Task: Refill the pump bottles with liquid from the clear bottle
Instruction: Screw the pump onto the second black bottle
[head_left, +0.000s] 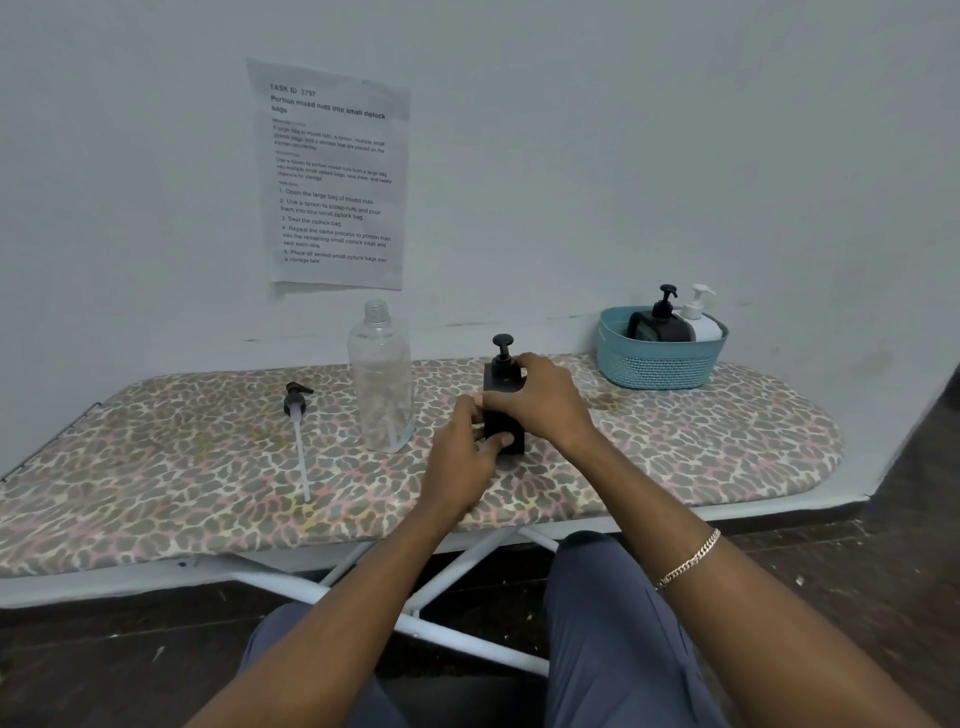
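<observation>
Hands clasped the black square pump bottle (496, 382), left hand (465, 447) bracing its body, right hand (540, 400) seemingly working its top.

Open board cover (156, 493) is left at the lower left and right of centre. The middle is blocked by the clear bottle (381, 379), the black pump bottle (503, 410) and the loose pump (298, 415). The upper right is taken by the basket (660, 364).

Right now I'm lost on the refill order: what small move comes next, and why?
Probably twist the pump collar loose on the black pump bottle: the left hand grips its body, the right hand sits at the collar, its pump is on, and the clear bottle stands uncapped beside it.
</observation>
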